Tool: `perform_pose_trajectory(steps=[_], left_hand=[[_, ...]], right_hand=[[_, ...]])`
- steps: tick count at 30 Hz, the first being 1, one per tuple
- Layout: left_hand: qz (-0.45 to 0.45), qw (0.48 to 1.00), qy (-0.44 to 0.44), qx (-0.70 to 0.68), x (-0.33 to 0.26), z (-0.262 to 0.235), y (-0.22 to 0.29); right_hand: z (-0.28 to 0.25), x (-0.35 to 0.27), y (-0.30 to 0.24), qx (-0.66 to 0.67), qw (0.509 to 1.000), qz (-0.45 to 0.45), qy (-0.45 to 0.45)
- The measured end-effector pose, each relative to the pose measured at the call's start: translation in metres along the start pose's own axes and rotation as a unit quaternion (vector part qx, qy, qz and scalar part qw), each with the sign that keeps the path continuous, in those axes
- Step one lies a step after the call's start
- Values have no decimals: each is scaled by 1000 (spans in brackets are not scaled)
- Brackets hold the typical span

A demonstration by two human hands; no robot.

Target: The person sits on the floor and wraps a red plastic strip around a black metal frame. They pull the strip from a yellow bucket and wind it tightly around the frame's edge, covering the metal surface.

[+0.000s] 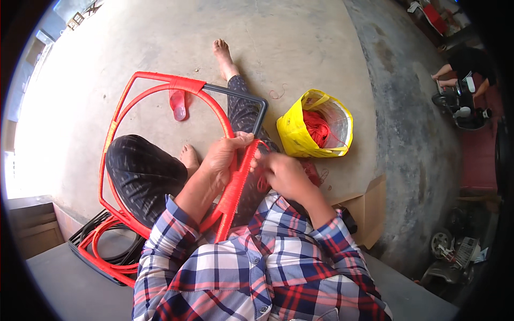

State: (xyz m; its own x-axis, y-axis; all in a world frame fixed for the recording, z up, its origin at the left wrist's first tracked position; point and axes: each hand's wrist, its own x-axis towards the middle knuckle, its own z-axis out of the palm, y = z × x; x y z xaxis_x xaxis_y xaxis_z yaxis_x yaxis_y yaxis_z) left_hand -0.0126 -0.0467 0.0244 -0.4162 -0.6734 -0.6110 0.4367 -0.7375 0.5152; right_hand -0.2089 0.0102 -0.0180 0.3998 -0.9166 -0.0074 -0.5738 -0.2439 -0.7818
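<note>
Hands meet at one bar of a metal frame [160,85] that we keep propped across our lap, seated on the concrete floor [300,48]. Our left hand [224,155] is closed around the bar where the red wrapping [235,184] is dense, thumb over the top, which steadies the frame against our legs. Our right hand [284,172] sits just beside it, fingers pinched on a strand of red cord [262,184]; the pinch looks closed, though the fingertips are partly hidden.

Most of the frame is already covered red, with a bare dark corner section [251,101] near our knee. A red hoop sits inside the outline.

Yellow bag [313,125] stands open on the floor to our right, near the right hand, with a heap of red cord in it, so supply is within easy reach. Pink sandal [178,106] lies on the floor seen through the frame. More frames [107,251], black and red, lie stacked at our left. Cardboard piece [364,208] lies flat at our right. Another person [463,67] sits well apart, top right.
</note>
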Motion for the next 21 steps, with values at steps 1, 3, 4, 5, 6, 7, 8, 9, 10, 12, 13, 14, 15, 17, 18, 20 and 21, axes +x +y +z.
perform_pose_trajectory(steps=[1, 3, 4, 5, 6, 7, 8, 9, 10, 12, 13, 14, 15, 17, 18, 20, 21], left_hand=[[-5, 1000, -5, 1, -1, 2, 0], [-9, 1000, -8, 5, -6, 7, 2], [-9, 1000, 4, 12, -7, 6, 3], [-9, 1000, 3, 16, -7, 8, 1], [-10, 1000, 2, 20, -6, 9, 0], [-8, 1000, 2, 23, -5, 9, -1], [-7, 1000, -2, 22, -5, 9, -1], [-8, 1000, -6, 23, -6, 9, -1], [-9, 1000, -8, 24, -6, 10, -1], [-10, 1000, -8, 26, -6, 12, 0], [-11, 999, -5, 29, -5, 11, -1], [-12, 999, -3, 32, -4, 11, -2], [-14, 999, 0, 36, -4, 10, -3], [-15, 999, 1, 30, -5, 10, -2], [-16, 1000, 2, 27, -5, 10, -2], [-17, 1000, -3, 20, -6, 11, 0], [-17, 1000, -6, 16, -6, 11, 0]], right_hand=[[2, 14, 7, 51, 996, 54, 40], [-7, 44, 4, 117, 981, 94, 120], [-8, 57, 0, 113, 973, 94, 176], [-11, 66, -1, 181, 961, 72, 198], [-13, 74, -2, 247, 943, 49, 218], [-15, 79, -3, 313, 920, 23, 236], [-21, 78, -8, 381, 906, 16, 186], [-22, 76, -9, 429, 887, 7, 171], [-23, 74, -9, 476, 866, -1, 154], [-27, 71, -8, 571, 811, 6, 125], [-23, 71, -7, 559, 819, 23, 129], [-16, 73, -5, 546, 826, 41, 134], [-11, 74, -4, 533, 833, 58, 138], [-13, 76, -12, 508, 842, 97, 151], [-13, 76, -12, 504, 842, 110, 157], [-15, 75, -14, 500, 835, 112, 198], [-18, 71, -18, 501, 828, 100, 231]])
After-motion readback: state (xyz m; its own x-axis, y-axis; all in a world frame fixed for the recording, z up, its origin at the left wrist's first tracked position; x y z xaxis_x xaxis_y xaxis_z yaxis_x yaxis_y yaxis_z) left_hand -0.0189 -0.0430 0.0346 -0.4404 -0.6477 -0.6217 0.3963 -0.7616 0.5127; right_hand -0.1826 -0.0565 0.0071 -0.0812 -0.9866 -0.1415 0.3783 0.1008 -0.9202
